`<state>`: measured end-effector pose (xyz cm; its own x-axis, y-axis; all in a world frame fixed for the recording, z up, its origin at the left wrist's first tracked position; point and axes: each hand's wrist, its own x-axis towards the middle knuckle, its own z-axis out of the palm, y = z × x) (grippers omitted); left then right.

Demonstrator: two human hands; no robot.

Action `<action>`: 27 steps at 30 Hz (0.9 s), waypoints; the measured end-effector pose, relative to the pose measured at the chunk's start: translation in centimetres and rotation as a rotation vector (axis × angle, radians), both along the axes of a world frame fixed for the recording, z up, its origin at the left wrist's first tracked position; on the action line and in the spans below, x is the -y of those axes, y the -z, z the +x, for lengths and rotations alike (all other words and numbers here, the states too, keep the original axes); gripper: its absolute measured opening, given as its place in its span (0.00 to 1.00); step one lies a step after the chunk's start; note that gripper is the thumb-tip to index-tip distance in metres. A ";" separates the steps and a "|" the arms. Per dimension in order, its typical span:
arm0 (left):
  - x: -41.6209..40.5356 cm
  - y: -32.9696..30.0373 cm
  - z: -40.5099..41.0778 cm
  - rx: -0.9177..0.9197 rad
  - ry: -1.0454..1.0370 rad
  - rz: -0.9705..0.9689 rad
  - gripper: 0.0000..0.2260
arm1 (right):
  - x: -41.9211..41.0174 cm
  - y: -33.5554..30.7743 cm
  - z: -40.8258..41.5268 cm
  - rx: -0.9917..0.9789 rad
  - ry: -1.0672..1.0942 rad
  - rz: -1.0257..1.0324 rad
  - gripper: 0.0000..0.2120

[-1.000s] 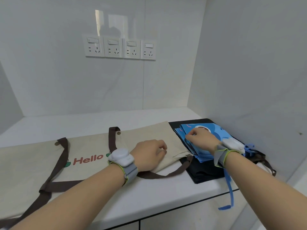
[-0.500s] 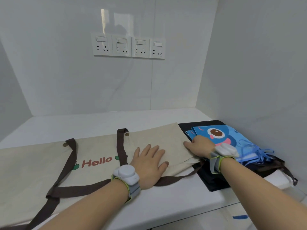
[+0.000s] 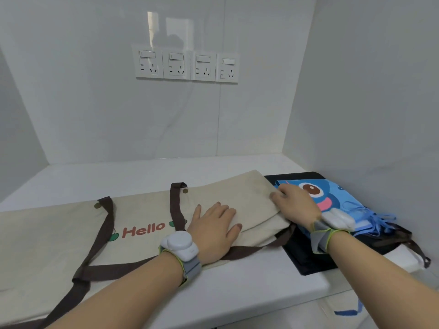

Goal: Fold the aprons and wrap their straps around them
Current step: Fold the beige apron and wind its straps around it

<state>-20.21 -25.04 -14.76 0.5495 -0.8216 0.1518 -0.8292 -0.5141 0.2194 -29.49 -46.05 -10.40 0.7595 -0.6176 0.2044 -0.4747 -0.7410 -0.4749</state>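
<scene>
Our left hand (image 3: 215, 230) lies spread flat on the beige canvas apron (image 3: 147, 224) spread across the counter; our right hand (image 3: 295, 205) pinches its right edge (beside the blue cartoon-print apron (image 3: 332, 198)). Pulling could drag the loose brown straps (image 3: 99, 248) into the fold.

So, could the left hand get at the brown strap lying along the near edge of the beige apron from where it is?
Probably yes. The left hand lies flat on the beige apron, its heel already over the brown strap, and nothing covers the strap beside the wrist. It would only need to curl its fingers back.
</scene>
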 end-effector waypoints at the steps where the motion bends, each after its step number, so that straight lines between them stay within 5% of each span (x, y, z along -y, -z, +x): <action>1: 0.4 -0.4 0.0 0.013 0.002 0.007 0.23 | 1.1 -0.3 -0.3 0.006 0.023 -0.013 0.12; 11: 4.1 1.0 -1.1 0.017 -0.066 0.159 0.27 | 9.5 -1.0 -6.5 0.123 0.302 0.139 0.12; 16: 4.3 1.3 -1.4 -0.010 -0.092 0.165 0.28 | 5.2 -4.7 -3.8 0.374 0.054 0.386 0.13; 20: 3.2 -2.6 0.5 -0.102 -0.121 0.096 0.30 | -0.9 -8.8 -1.2 0.390 -0.174 0.574 0.10; 27: -12.5 -4.8 6.2 0.029 -0.368 0.193 0.19 | -10.7 -9.5 3.8 0.333 -0.392 0.603 0.08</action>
<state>-14.01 -12.58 -10.00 0.8093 -0.5863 0.0345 -0.5872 -0.8065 0.0692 -25.72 -35.34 -0.90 0.9022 -0.3945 0.1744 0.0050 -0.3947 -0.9188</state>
